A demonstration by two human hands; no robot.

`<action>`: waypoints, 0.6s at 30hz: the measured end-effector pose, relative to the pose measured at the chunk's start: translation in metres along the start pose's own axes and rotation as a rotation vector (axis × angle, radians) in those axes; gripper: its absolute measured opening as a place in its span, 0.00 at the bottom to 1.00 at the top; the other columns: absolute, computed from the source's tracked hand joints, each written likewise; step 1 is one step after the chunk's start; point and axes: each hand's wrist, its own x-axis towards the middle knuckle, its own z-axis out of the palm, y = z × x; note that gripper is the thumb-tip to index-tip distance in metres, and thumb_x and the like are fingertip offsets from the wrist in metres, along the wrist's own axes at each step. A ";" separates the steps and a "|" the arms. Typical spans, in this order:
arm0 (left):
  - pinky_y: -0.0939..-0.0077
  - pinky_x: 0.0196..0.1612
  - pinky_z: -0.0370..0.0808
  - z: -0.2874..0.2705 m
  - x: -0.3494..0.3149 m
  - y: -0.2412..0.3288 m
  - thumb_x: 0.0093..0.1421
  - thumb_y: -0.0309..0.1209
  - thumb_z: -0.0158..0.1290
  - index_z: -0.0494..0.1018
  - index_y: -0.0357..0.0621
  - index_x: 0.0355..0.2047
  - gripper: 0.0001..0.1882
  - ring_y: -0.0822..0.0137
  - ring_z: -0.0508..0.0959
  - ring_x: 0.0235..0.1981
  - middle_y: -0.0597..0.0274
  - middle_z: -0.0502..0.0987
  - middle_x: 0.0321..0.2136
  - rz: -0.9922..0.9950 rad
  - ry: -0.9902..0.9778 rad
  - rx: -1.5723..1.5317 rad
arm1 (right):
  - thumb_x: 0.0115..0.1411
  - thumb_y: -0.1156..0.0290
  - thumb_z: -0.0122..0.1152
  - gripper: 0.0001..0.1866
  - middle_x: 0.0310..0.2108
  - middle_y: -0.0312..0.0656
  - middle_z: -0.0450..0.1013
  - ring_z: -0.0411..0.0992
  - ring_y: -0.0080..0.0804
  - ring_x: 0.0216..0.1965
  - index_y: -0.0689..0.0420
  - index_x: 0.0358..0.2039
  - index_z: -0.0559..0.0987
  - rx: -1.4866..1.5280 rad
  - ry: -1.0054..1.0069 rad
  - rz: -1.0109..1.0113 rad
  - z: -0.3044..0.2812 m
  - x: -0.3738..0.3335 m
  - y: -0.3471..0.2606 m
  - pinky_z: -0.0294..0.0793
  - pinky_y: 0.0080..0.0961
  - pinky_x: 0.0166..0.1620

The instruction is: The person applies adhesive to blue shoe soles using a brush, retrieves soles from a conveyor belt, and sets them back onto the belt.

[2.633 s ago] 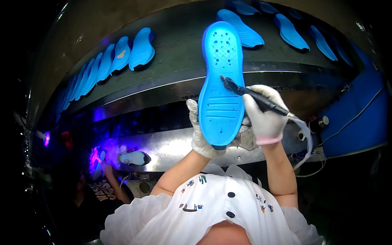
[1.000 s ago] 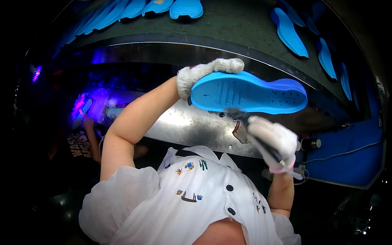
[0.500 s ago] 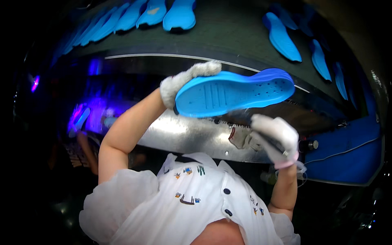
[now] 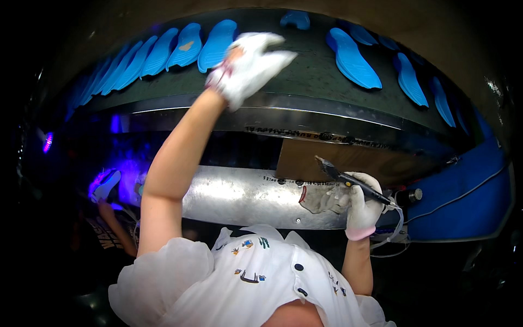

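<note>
My gloved left hand point(image 4: 251, 68) is stretched out over the dark green belt, slightly blurred. Its thumb and fingers are spread, and no sole shows between them. Just left of it lies a blue shoe sole point(image 4: 218, 46), the end one of a row. My right hand point(image 4: 364, 207), also in a white glove, is closed around a black pen-shaped tool point(image 4: 362, 185) with a thin tip pointing up and left. Clear tubing point(image 4: 396, 226) trails from the tool's back end. Beside this hand, a stained grey-white cloth or glove point(image 4: 321, 199) lies on the metal shelf point(image 4: 234, 193).
More blue soles, among them a nearer one point(image 4: 354, 62), lie on the belt point(image 4: 289, 68) at the right. A far sole point(image 4: 295, 20) is at the top edge. Brown cardboard point(image 4: 327, 158) stands below the belt's metal edge. At left, another person's hand point(image 4: 103, 203) holds a sole under violet light.
The blue sole has left my left hand, which has moved up over the belt and opened. My right hand has shifted slightly left and down; its tool now shows clearly.
</note>
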 end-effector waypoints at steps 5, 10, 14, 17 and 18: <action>0.61 0.61 0.72 -0.028 -0.051 -0.049 0.63 0.45 0.57 0.77 0.48 0.56 0.24 0.49 0.75 0.59 0.53 0.76 0.58 -0.276 0.118 0.491 | 0.63 0.85 0.58 0.12 0.36 0.47 0.80 0.74 0.20 0.23 0.67 0.47 0.76 0.021 0.190 0.114 -0.010 0.006 0.017 0.76 0.14 0.29; 0.60 0.60 0.72 -0.026 -0.062 -0.072 0.64 0.44 0.56 0.81 0.45 0.46 0.19 0.51 0.76 0.57 0.54 0.75 0.59 -0.125 0.228 0.393 | 0.63 0.82 0.61 0.13 0.36 0.45 0.79 0.76 0.21 0.28 0.67 0.48 0.77 0.087 0.254 0.065 -0.004 0.013 0.030 0.74 0.13 0.29; 0.58 0.63 0.72 -0.027 -0.127 -0.047 0.67 0.47 0.56 0.83 0.42 0.41 0.19 0.51 0.75 0.60 0.48 0.68 0.65 -0.156 0.436 0.073 | 0.66 0.74 0.62 0.14 0.35 0.38 0.76 0.71 0.17 0.27 0.64 0.50 0.77 0.089 0.261 0.136 -0.011 0.018 0.036 0.69 0.13 0.26; 0.50 0.67 0.68 -0.034 -0.173 -0.015 0.68 0.55 0.49 0.79 0.44 0.50 0.28 0.50 0.72 0.63 0.48 0.61 0.69 -0.177 0.756 -0.715 | 0.67 0.72 0.62 0.14 0.34 0.38 0.76 0.72 0.18 0.27 0.65 0.49 0.77 0.251 0.268 0.149 -0.019 0.024 0.039 0.71 0.15 0.26; 0.48 0.66 0.69 -0.036 -0.179 -0.008 0.67 0.61 0.45 0.71 0.42 0.57 0.36 0.49 0.73 0.63 0.46 0.60 0.70 -0.314 0.817 -1.089 | 0.66 0.73 0.61 0.13 0.33 0.39 0.76 0.73 0.19 0.27 0.66 0.49 0.77 0.354 0.244 0.145 -0.020 0.025 0.041 0.73 0.16 0.27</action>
